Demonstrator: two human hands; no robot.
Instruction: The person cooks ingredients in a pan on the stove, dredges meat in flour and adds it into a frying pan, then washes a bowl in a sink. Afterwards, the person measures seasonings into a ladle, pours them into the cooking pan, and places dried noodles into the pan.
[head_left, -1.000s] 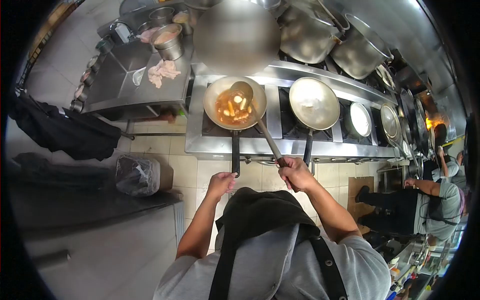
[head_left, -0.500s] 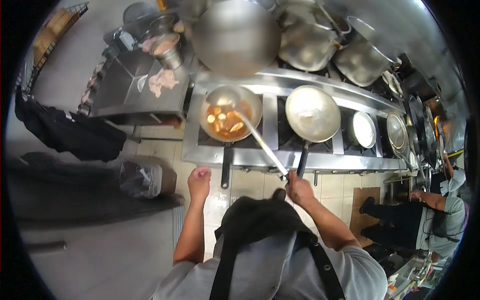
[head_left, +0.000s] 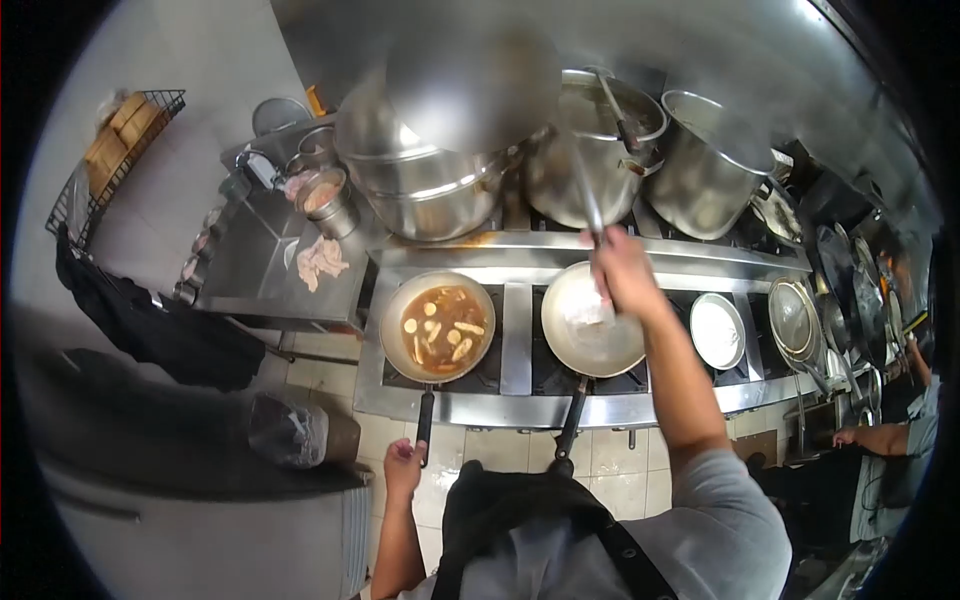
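My right hand [head_left: 622, 275] is closed around the handle of a long metal ladle [head_left: 588, 195]. The ladle points up toward the large pots, and its bowl cannot be made out. Below that hand is a light-coloured pan [head_left: 558, 345] with a little pale, shiny content. My left hand [head_left: 403, 465] is beside the black handle of the left frying pan [head_left: 392, 352], fingers curled; nothing shows in them, and contact with the handle is unclear. Brown sauce [head_left: 440, 310] with pale yellow slices and strips lies in that pan.
Large steel pots [head_left: 580, 180] stand behind the stove's rail [head_left: 460, 258]. A small white-filled pan [head_left: 717, 335] and strainers [head_left: 792, 318] are to the right. Raw meat [head_left: 322, 262] lies on the left counter. A co-worker's arm [head_left: 875, 438] shows at far right. A blur hides the top centre.
My right hand has raised the ladle out of the left pan and carried it forward toward the pots. My left hand now sits closer to the left pan's handle. The view has shifted.
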